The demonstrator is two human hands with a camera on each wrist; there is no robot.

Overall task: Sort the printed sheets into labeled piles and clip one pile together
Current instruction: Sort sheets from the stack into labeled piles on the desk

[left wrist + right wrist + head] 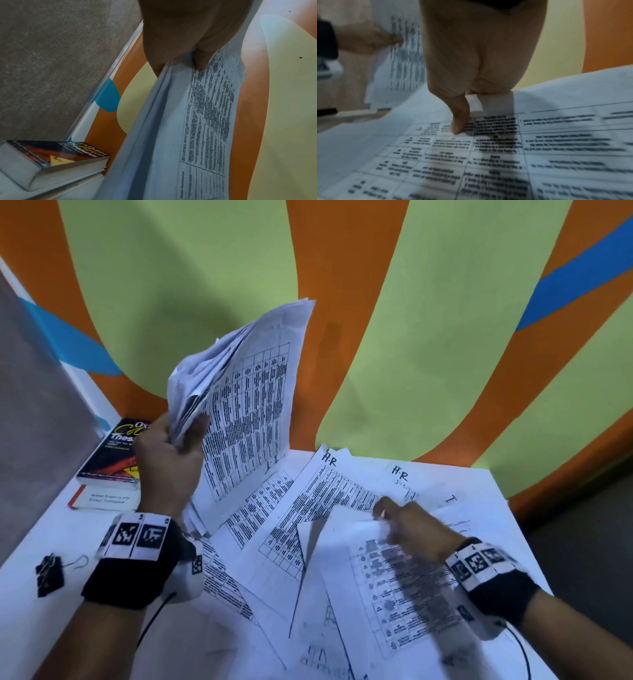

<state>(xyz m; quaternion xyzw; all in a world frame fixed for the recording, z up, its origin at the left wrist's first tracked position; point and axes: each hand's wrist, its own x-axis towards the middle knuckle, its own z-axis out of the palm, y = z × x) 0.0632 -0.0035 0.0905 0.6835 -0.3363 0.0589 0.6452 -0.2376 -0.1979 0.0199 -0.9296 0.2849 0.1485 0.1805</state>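
Head view, left hand point(168, 460) gripping crumpled sheaf of printed sheets point(239, 392), right hand point(407, 529) pinching one limp sheet point(387, 577)

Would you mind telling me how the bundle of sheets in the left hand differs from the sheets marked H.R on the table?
The bundle of sheets stands upright off the table, gripped by the left hand; the H.R sheets lie flat on it. The bundle is bunched and fanned at its top, while the H.R sheets spread out, overlapping. The bundle's front page reads I.T, not H.R. Both carry printed tables.
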